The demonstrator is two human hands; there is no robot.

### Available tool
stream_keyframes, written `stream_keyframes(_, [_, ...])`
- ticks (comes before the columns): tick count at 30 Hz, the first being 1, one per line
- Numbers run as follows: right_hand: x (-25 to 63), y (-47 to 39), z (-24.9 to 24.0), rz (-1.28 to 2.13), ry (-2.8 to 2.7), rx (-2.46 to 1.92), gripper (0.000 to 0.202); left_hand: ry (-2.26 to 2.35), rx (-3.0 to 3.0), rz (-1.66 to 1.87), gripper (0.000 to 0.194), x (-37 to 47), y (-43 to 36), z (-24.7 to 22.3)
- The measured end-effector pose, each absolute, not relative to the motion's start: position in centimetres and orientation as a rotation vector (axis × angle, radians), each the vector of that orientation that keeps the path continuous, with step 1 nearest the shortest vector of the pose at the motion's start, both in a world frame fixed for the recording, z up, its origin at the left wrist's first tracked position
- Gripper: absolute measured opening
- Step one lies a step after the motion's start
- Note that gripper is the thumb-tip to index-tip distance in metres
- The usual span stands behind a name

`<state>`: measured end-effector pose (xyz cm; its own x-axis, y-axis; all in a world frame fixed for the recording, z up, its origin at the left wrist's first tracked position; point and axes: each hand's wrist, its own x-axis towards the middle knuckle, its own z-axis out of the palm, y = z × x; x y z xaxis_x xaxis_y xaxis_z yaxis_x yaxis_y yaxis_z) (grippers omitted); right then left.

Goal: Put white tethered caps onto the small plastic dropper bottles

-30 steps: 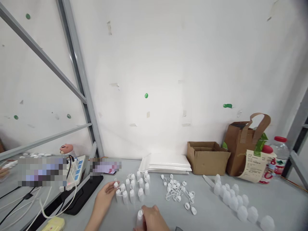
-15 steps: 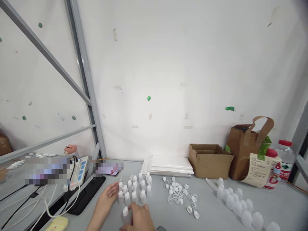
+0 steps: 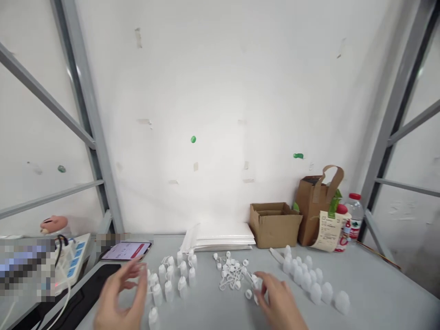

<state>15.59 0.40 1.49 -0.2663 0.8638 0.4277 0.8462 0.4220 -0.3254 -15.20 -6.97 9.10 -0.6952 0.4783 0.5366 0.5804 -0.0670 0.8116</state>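
Observation:
My left hand (image 3: 120, 295) is raised at the left of a group of small white bottles (image 3: 168, 290). Its fingers are curved with a gap between thumb and fingers, and I see nothing held in it. Several bottles stand upright with looped caps on top; one bottle (image 3: 154, 318) stands apart at the front. At the right edge of a loose pile of white strapped caps (image 3: 231, 268), my right hand (image 3: 280, 300) has its thumb and forefinger around a white cap (image 3: 255, 281). The fingers partly cover that cap.
Translucent white bottles (image 3: 316, 293) stand in rows on the right. Behind are white padded envelopes (image 3: 223, 236), a cardboard box (image 3: 275, 228), a paper bag (image 3: 307, 206) and a drink bottle (image 3: 355, 213). Phones (image 3: 126, 250), a power strip (image 3: 77, 261) and cables lie left.
My right hand has left the front bottle and moved right to the cap pile. My left hand has lifted away from the bottles' side. The view has swung right.

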Motion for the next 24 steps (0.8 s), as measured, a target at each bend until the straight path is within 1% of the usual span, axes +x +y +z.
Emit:
stream_keyframes(3, [19.6,2.2,3.4,-0.360,-2.044,-1.615,0.022,-2.134,-1.787,-1.744,0.034,-10.2,-5.1,9.5])
stream_keyframes(5, [21.3,3.3,4.4,-0.522,-2.005,-1.736,0.019,-2.183,-2.191,-1.551,0.028,-7.5,-3.2,9.1])
stream_keyframes(7, [22.2,4.2,5.1,-0.598,-2.015,-1.813,0.016,-2.189,-2.427,-1.303,0.022,-5.7,-1.3,8.3])
stream_keyframes(11, [22.9,5.6,5.4,-0.619,-2.100,-1.857,0.008,-2.325,-2.536,-0.705,0.017,-4.6,1.1,6.6])
stream_keyframes(13, [22.9,6.1,5.2,-0.594,-2.107,-1.846,0.008,-2.362,-2.519,-0.650,0.016,-4.8,1.5,6.0])
stream_keyframes(17, [22.9,6.5,4.9,-0.550,-2.099,-1.817,0.010,-2.391,-2.546,-0.694,0.014,-5.0,1.6,5.3])
stream_keyframes(21, [22.5,6.3,4.7,-0.522,-2.118,-1.781,0.014,-2.443,-2.562,-0.676,0.017,-4.9,1.7,4.6])
stream_keyframes(24, [22.3,6.1,4.4,-0.500,-2.130,-1.755,0.017,-2.458,-2.585,-0.729,0.017,-5.0,1.7,3.9])
